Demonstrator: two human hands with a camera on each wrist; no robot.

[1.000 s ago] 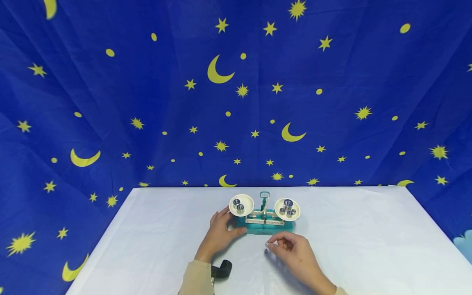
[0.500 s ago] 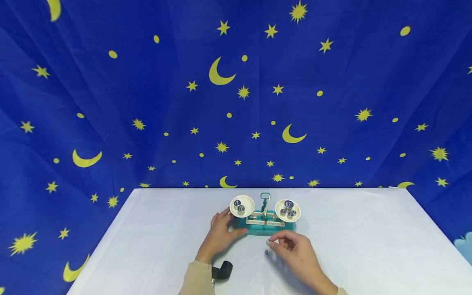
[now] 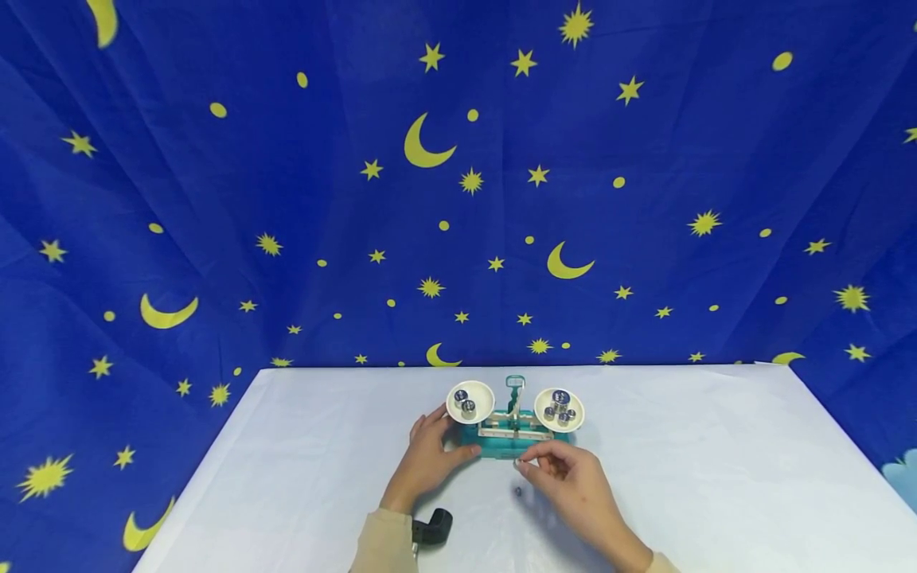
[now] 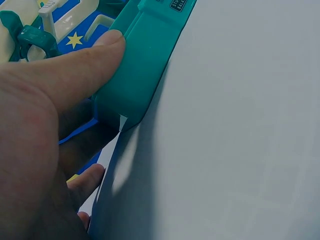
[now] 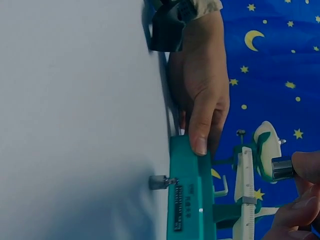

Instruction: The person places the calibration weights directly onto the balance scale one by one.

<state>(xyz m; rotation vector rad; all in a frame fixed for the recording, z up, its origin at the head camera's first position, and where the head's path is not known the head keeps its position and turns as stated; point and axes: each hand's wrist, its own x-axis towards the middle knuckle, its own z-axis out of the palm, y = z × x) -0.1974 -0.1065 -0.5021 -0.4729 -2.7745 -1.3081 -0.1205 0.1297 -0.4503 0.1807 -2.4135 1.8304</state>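
Observation:
A green balance scale (image 3: pixel 496 450) with two white pans stands on the table. My left hand (image 3: pixel 427 460) grips the left end of its base, the thumb (image 4: pixel 102 52) on top and the other fingers at the end and behind. In front of the scale my right hand (image 3: pixel 579 487) pinches a small silver balance weight (image 5: pixel 283 169) between thumb and fingertips. One more small weight (image 5: pixel 159 182) stands on the table below that hand. Two weights sit in the left pan (image 3: pixel 481 393); the right pan (image 3: pixel 542 403) bears one large weight and several small ones.
White cloth covers the table (image 3: pixel 716 477). A blue curtain (image 3: pixel 666 159) with yellow stars and moons hangs behind it. A black strap-like piece (image 3: pixel 433 527) shows beside the left sleeve (image 3: pixel 387 541).
My right hand has moved slightly forward toward the scale's base with the pinched weight, away from the weight on the table. My left hand and the scale have stayed put.

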